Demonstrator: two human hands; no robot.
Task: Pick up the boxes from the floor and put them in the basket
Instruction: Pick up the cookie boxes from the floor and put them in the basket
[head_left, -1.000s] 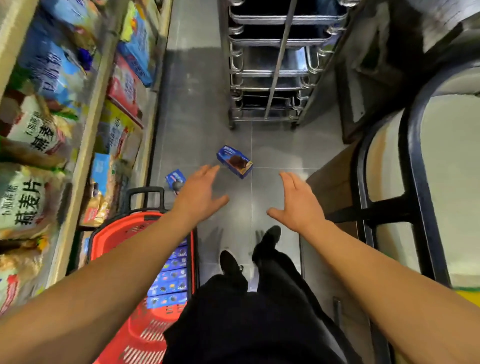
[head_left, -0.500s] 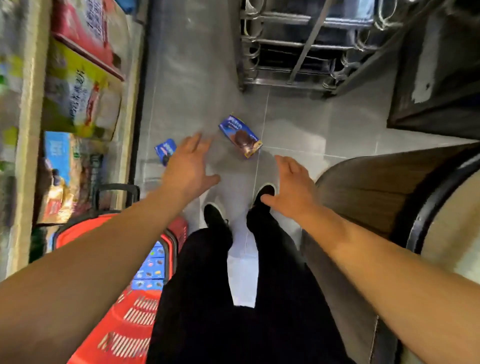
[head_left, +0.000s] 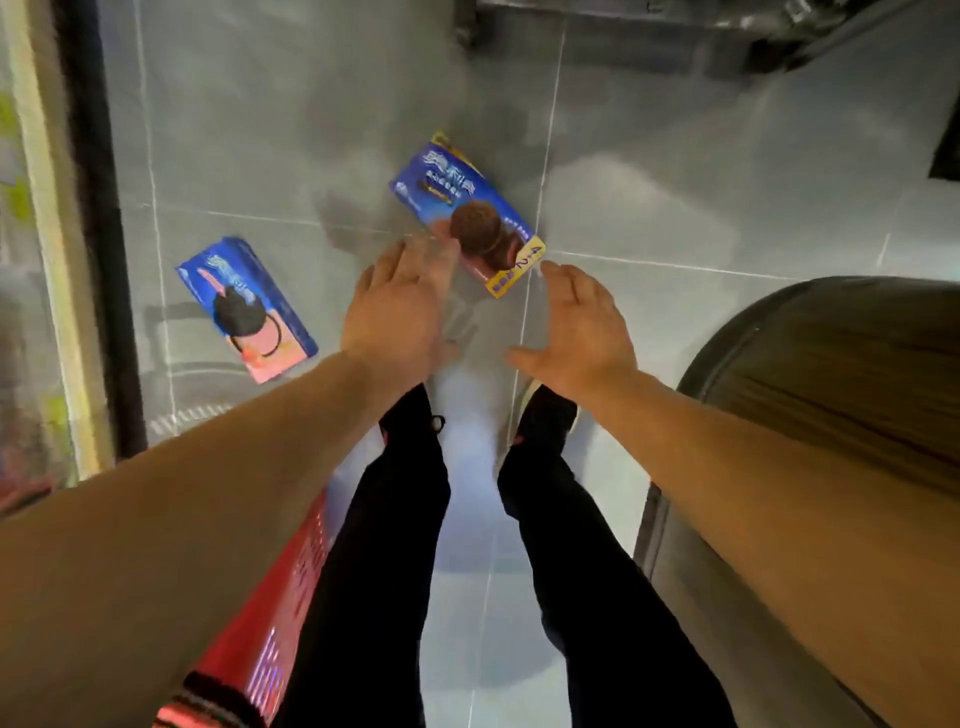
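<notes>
On the grey tiled floor (head_left: 675, 171), the left blue box (head_left: 244, 306) with a dark round cookie and pink end (its white lettering too blurred to read) lies near the shelf base. To its right the left hand (head_left: 400, 306) reaches down, fingers spread and holding nothing, just short of the blue box with a chocolate cookie (head_left: 467, 213) and yellow end. The right hand (head_left: 582, 322) reaches down likewise, fingers extended and empty; the red basket (head_left: 280, 597) is at near left.

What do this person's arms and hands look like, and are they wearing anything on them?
Both forearms are bare: no sleeves, gloves, watch or rings visible on the left hand or the right hand. Lower down, dark trousers and dark shoes show.
</notes>
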